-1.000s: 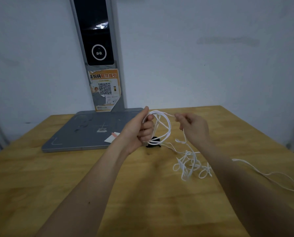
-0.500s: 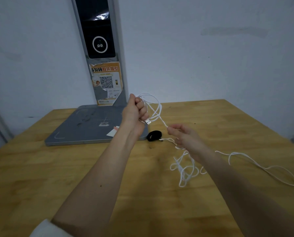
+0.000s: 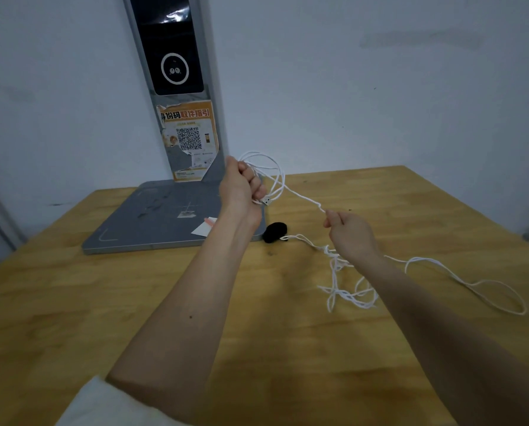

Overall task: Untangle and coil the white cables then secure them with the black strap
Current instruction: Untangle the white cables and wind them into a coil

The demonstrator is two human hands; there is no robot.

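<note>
My left hand [image 3: 241, 187] fists coil [image 3: 264, 173]; right hand [image 3: 347, 230] pinches cable [image 3: 303, 198]. Light, limp, snag-prone: grip near knots, feed slowly.

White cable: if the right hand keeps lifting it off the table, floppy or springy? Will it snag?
Probably limp: the white cable sags between the left hand and right hand. Likely light; thin loops sprawl flat on the table. The tangle may well lift as a clump and snag.

Two hands [image 3: 241, 186], one black strap [image 3: 275, 232]
</note>
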